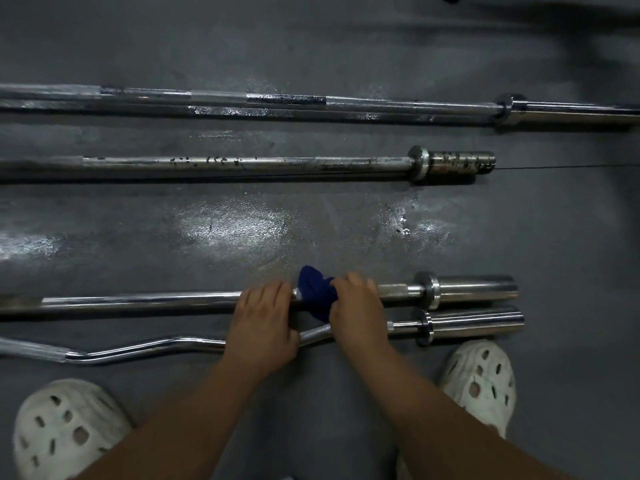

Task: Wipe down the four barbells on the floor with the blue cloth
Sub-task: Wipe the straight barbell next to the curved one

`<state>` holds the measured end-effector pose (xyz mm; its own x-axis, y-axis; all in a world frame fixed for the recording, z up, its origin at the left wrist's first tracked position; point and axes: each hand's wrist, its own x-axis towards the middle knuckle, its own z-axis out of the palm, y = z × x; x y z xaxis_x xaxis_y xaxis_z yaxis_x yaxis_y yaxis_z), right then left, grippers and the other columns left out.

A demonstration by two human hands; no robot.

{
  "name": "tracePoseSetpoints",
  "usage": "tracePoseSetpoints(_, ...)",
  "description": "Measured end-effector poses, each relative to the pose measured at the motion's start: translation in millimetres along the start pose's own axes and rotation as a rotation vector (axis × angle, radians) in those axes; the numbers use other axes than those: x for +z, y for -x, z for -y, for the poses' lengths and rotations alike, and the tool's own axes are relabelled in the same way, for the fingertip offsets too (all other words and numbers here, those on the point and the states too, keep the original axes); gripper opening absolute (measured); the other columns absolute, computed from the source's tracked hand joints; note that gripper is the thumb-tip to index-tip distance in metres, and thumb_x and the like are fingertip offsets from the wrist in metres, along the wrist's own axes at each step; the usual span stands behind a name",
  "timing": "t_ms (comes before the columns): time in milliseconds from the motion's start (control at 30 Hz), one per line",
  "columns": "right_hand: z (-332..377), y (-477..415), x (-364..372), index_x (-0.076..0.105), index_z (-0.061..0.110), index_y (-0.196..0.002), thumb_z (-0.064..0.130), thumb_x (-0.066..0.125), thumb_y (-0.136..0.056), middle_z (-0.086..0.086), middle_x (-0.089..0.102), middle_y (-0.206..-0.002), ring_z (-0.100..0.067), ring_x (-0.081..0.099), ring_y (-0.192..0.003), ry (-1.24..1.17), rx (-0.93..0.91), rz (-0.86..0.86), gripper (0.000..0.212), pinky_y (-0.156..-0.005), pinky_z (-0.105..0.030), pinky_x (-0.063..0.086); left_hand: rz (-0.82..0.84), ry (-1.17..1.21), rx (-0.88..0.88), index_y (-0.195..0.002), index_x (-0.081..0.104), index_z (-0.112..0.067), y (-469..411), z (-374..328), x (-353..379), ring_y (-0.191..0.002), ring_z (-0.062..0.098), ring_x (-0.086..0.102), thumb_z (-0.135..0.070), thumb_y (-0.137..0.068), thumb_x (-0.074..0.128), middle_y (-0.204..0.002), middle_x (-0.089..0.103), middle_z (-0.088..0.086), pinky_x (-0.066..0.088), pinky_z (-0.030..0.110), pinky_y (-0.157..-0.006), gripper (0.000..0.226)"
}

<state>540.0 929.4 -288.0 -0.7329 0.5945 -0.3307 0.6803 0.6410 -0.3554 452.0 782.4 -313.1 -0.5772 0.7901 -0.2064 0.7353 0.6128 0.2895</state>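
cloth [317, 294], dark blue, bunched, wraps shaft of straight chrome barbell [138, 300] near its right collar. right hand [356, 306] curls round cloth, clasping it to shaft. left hand [263, 323] just beside cloth, fingers curled over bare shaft. bar lies third from far side on dark grey rubber floor [104, 220]. curved chrome curl bar [138, 348] nearest, partly under both wrists. dark-spotted steel barbell [242, 164] and long far barbell [381, 105] lie beyond hands. white perforated clogs [65, 431] at bottom corners.

Cloth [317, 295] on straight bar [138, 300], curl bar [145, 348] before it, two bars [242, 164] behind
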Motion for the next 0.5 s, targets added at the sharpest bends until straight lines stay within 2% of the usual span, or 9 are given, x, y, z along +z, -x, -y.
tracePoseSetpoints(133,-4,13,17,0.059,0.015,-0.123,0.001,0.055,-0.082,0.001,0.053,-0.122,-0.023,0.044,-0.106,-0.026,-0.022,-0.077,0.043,-0.083,-0.035,0.051,-0.026,-0.022,0.003,-0.122,0.057,-0.012,-6,8,2,-0.105,0.027,0.056,-0.038,-0.064,0.052,-0.121,0.06,0.006,0.038,0.039,-0.099,0.063)
tracePoseSetpoints(200,-6,13,20,0.053,0.017,-0.132,0.002,0.057,-0.081,0.003,0.05,-0.133,-0.023,0.043,-0.108,-0.004,-0.03,-0.086,0.053,-0.084,-0.035,0.051,-0.004,-0.053,-0.02,-0.126,0.056,-0.011,-9,13,4,-0.113,0.029,0.056,-0.045,-0.069,0.047,-0.126,0.06,0.008,0.03,0.042,-0.106,0.067)
tracePoseSetpoints(267,-3,13,23,0.052,0.017,-0.133,0.002,0.057,-0.081,0.004,0.049,-0.137,-0.024,0.043,-0.107,0.032,-0.036,-0.065,0.054,-0.082,-0.034,0.05,0.038,-0.078,-0.051,-0.129,0.055,-0.011,-8,15,6,-0.114,0.029,0.056,-0.051,-0.073,0.043,-0.125,0.061,0.009,0.026,0.043,-0.108,0.07)
tracePoseSetpoints(400,16,15,29,0.054,0.016,-0.128,0.001,0.056,-0.082,0.002,0.055,-0.129,-0.026,0.047,-0.098,0.07,-0.173,-0.032,0.048,-0.079,-0.036,0.05,0.058,-0.053,-0.052,-0.125,0.059,-0.012,-9,14,1,-0.104,0.027,0.059,-0.049,-0.074,0.042,-0.114,0.065,0.006,0.036,0.041,-0.1,0.065)
tracePoseSetpoints(500,9,8,30,0.051,0.017,-0.131,0.001,0.056,-0.081,0.003,0.052,-0.133,-0.026,0.045,-0.102,0.038,-0.066,-0.059,0.053,-0.08,-0.037,0.051,0.047,-0.061,-0.02,-0.128,0.058,-0.01,-8,22,0,-0.108,0.026,0.057,-0.046,-0.073,0.047,-0.119,0.064,0.006,0.04,0.041,-0.102,0.067)
